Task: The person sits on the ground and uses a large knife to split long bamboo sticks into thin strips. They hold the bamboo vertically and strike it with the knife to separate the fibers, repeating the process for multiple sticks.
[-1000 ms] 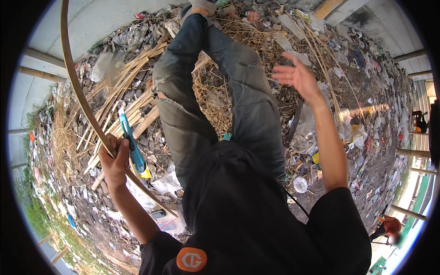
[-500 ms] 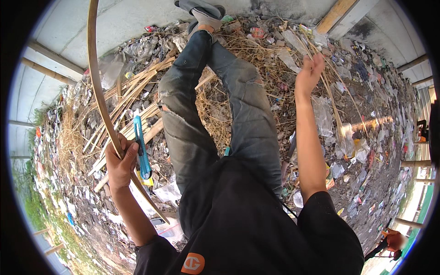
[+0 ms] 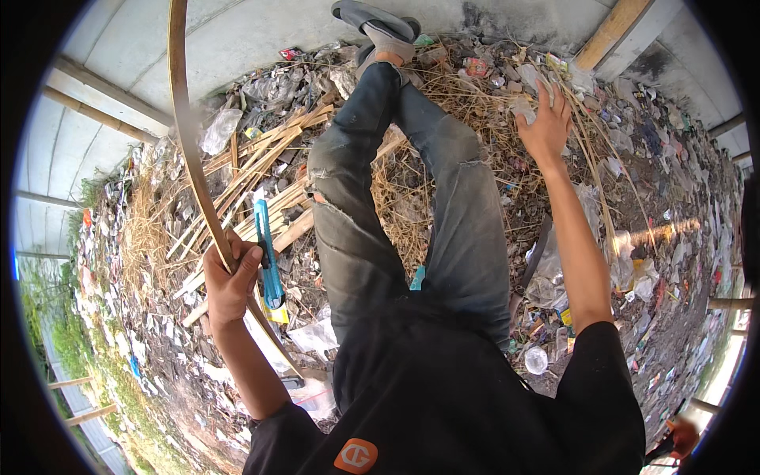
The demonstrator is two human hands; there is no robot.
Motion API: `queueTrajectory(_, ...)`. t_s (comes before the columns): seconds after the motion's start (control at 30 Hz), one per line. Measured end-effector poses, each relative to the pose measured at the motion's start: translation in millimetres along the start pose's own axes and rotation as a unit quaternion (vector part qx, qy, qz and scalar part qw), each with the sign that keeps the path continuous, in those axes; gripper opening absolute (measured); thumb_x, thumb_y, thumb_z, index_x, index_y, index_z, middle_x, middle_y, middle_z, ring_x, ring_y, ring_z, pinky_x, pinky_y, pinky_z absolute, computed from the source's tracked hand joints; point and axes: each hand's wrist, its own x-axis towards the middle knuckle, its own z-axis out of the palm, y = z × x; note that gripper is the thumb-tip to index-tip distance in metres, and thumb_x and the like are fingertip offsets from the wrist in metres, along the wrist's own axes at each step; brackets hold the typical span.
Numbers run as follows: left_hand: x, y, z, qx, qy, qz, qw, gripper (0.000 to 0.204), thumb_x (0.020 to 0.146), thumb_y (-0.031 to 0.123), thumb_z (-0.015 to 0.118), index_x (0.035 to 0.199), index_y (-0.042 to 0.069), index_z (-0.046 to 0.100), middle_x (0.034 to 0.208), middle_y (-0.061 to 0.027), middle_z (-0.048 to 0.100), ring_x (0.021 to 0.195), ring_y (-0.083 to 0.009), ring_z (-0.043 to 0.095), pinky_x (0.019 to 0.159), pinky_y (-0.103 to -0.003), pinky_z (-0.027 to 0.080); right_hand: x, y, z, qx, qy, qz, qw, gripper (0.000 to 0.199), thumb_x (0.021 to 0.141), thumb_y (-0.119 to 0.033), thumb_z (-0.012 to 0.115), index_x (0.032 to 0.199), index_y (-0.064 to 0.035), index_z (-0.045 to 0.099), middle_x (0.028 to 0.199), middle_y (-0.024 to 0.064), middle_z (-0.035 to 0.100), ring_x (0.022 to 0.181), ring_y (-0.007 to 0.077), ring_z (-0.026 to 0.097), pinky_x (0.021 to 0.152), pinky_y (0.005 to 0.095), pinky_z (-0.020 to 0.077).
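My left hand (image 3: 229, 285) is closed round a long, bent bamboo strip (image 3: 195, 162). The strip runs from the top edge of the view down past my wrist toward my waist. A blue utility knife (image 3: 271, 265) sticks up beside the thumb of that hand and appears to be held along with the strip; the grip on it is partly hidden. Out to the right, my right hand (image 3: 546, 131) is raised with its fingers spread and nothing in it. Thin bamboo slivers (image 3: 590, 150) lie on the ground just beyond it.
My outstretched legs (image 3: 356, 190) cross at the ankles near a grey wall (image 3: 261, 32). Split bamboo pieces (image 3: 261, 158) lie left of them. Plastic scraps and dry straw (image 3: 396, 214) litter the ground. A wooden post (image 3: 613, 32) stands far right; another person (image 3: 682, 439) shows at lower right.
My right hand has gone from loosely curled to spread fingers. The whole view has shifted, so most things sit further right. My left hand keeps its hold on the strip.
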Motion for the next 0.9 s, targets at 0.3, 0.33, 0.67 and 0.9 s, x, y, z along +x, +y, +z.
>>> queueTrajectory(0.3,19.5,3.0,19.8,-0.032,0.016,-0.004,0.999,0.034,0.089,0.005,0.076,0.085,0.012,0.042,0.068,-0.002,0.057,0.045,-0.0031,0.041,0.039,-0.018,0.029,-220.5,-196.2,98.5,0.294,-0.306,-0.555,0.715,0.058,0.093,-0.048,0.061,0.147,-0.0281,0.051,0.157,0.0081,0.042,0.15,0.0284,0.033,0.122,0.0604,0.02)
queueTrajectory(0.33,20.0,8.7,17.4,-0.03,0.029,0.001,0.999,0.034,0.089,0.006,0.076,0.086,0.012,0.042,0.068,-0.0024,0.056,0.045,-0.0034,0.042,0.039,-0.018,0.03,-205.0,-195.0,119.9,0.277,-0.321,-0.602,0.677,0.059,0.093,-0.049,0.061,0.147,-0.0297,0.05,0.155,0.006,0.045,0.15,0.0277,0.033,0.121,0.0614,0.0209)
queueTrajectory(0.67,13.9,13.6,-4.3,-0.113,0.062,0.048,0.991,0.037,0.089,0.008,0.076,0.088,0.013,0.039,0.081,-0.0193,0.07,0.044,-0.0018,0.039,0.04,-0.017,0.026,-135.2,-236.5,64.7,0.192,-0.146,-0.374,0.896,0.061,0.097,-0.05,0.052,0.143,-0.0098,0.05,0.155,0.0252,0.036,0.149,0.0391,0.027,0.12,0.0601,0.0194)
queueTrajectory(0.9,7.9,22.7,-9.4,-0.09,0.029,0.051,0.994,0.037,0.092,0.009,0.073,0.088,0.014,0.037,0.082,-0.0186,0.07,0.043,0.0,0.033,0.039,-0.016,0.024,-92.2,-146.2,94.2,-0.018,-0.192,-0.452,0.871,0.062,0.1,-0.053,0.052,0.156,-0.0322,0.034,0.166,0.0066,0.023,0.153,0.0262,0.022,0.117,0.0684,0.0194)
